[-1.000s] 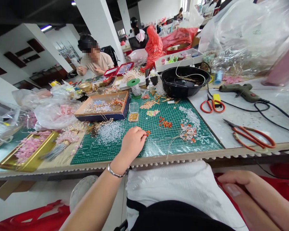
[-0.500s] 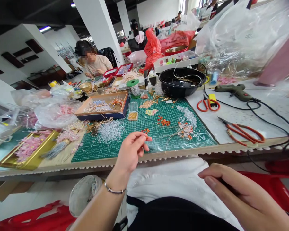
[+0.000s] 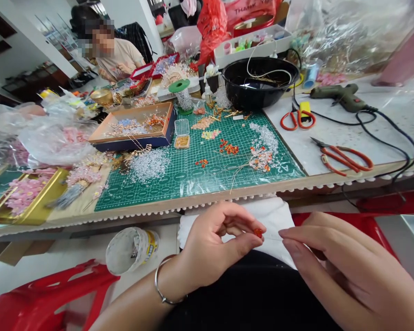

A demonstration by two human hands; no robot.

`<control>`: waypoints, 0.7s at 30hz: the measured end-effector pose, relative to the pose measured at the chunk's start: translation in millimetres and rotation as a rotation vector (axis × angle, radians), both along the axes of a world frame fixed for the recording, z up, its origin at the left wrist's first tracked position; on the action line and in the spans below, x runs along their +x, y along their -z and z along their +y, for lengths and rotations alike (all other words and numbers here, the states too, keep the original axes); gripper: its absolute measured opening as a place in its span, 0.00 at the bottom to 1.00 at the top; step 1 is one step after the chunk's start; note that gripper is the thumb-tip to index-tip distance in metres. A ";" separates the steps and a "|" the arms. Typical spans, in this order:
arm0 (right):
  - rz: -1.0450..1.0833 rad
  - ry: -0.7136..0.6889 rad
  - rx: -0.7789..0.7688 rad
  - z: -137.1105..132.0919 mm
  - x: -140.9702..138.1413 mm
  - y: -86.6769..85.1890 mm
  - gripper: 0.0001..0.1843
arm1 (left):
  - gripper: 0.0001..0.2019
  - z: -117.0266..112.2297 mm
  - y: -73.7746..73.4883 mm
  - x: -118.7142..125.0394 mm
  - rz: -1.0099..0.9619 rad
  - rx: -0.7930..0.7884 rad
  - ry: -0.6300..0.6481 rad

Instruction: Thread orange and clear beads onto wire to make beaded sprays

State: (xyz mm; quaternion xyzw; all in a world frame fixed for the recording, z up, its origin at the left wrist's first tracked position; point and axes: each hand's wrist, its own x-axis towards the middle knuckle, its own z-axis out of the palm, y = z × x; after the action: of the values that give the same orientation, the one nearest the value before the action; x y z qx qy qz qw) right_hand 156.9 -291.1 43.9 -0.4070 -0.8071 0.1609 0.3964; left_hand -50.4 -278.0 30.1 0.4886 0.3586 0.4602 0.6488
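Observation:
Between the thumb and forefinger of my left hand (image 3: 217,243) is a small orange-red bead (image 3: 258,232), held above my lap. My right hand (image 3: 345,266) is close by on the right, thumb and forefinger pinched together; anything in that pinch is too fine to make out. The two sets of fingertips are a short gap apart. Beyond them on the green cutting mat (image 3: 179,184) lie small piles of orange beads (image 3: 229,147), a heap of clear beads (image 3: 148,163), and a bundle of clear and orange beads on thin wires (image 3: 261,159).
Red-handled pliers (image 3: 345,156), red-handled cutters (image 3: 297,118) and a glue gun (image 3: 341,96) lie at the right. A black basin (image 3: 258,87) and an open box (image 3: 134,126) stand farther back. A white bucket (image 3: 127,253) is below the table edge. Another person sits across at the left.
My left hand has come back from over the mat's front edge toward my right hand, bringing an orange bead. The right hand stays pinched, slightly higher and more inward. The view has tilted downward.

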 end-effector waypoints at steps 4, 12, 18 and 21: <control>0.030 0.019 0.045 -9.2 1.8 2.1 0.12 | 0.11 -3.9 -1.0 -0.7 0.051 0.086 0.002; -0.004 -0.066 0.040 -10.1 0.8 5.2 0.12 | 0.12 -6.8 1.4 -2.6 0.052 0.143 0.028; -0.030 -0.057 0.096 -13.6 0.8 4.9 0.11 | 0.15 -8.1 4.2 -4.2 0.055 0.241 -0.013; -0.053 -0.029 0.087 -15.9 0.3 4.4 0.12 | 0.11 -7.9 3.0 -5.8 0.133 0.247 0.011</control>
State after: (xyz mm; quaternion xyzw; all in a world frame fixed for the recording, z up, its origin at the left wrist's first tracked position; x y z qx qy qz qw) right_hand 157.1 -307.0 39.5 -0.3818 -0.8292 0.1207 0.3899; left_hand -56.2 -285.9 27.1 0.5959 0.3389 0.4639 0.5611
